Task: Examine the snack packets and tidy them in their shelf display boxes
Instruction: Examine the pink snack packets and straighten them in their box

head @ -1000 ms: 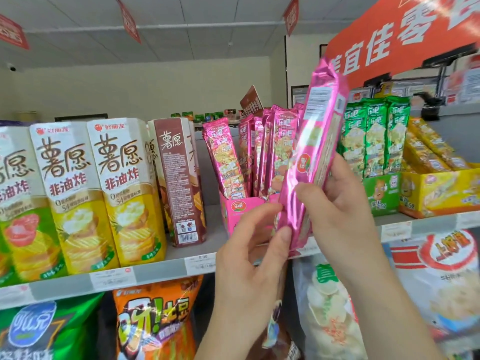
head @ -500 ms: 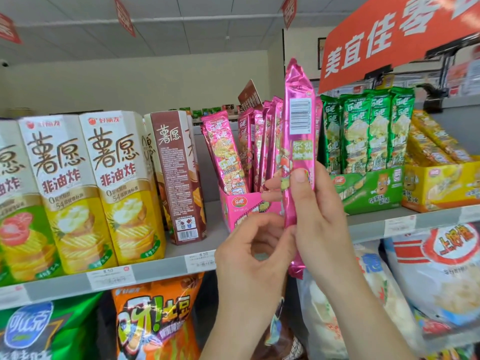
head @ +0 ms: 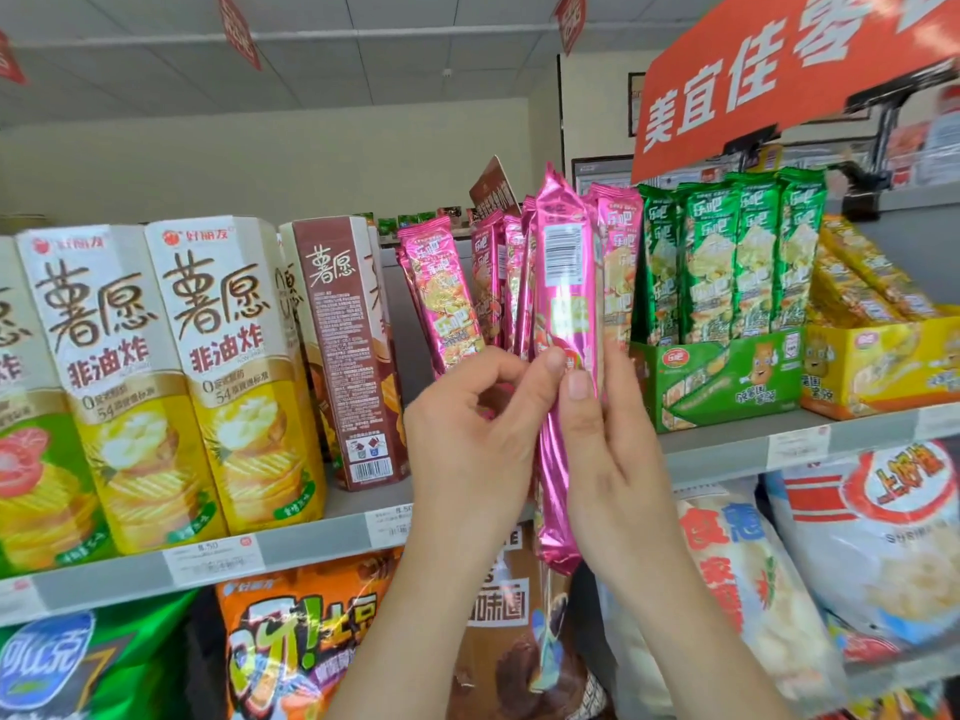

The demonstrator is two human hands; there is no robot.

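I hold a long pink foil snack packet [head: 563,283] upright in front of the shelf, its barcode side facing me. My right hand [head: 608,449] grips its middle from the right, thumb across the front. My left hand [head: 478,428] pinches the packet's left edge with thumb and forefinger. Behind it, several more pink packets [head: 441,298] stand in a pink display box that my hands hide. To the right, green packets [head: 727,262] stand upright in a green display box [head: 722,376].
A yellow display box [head: 883,361] of yellow packets stands at far right. Tall chip cartons [head: 228,366] and a brown carton [head: 348,350] fill the shelf's left. Price tags line the shelf edge [head: 311,543]. Large snack bags [head: 883,532] hang below. An orange sign [head: 779,70] overhangs above right.
The pink packet has gone from tilted to upright with its barcode facing me. My left hand rose from below and now pinches its left edge.
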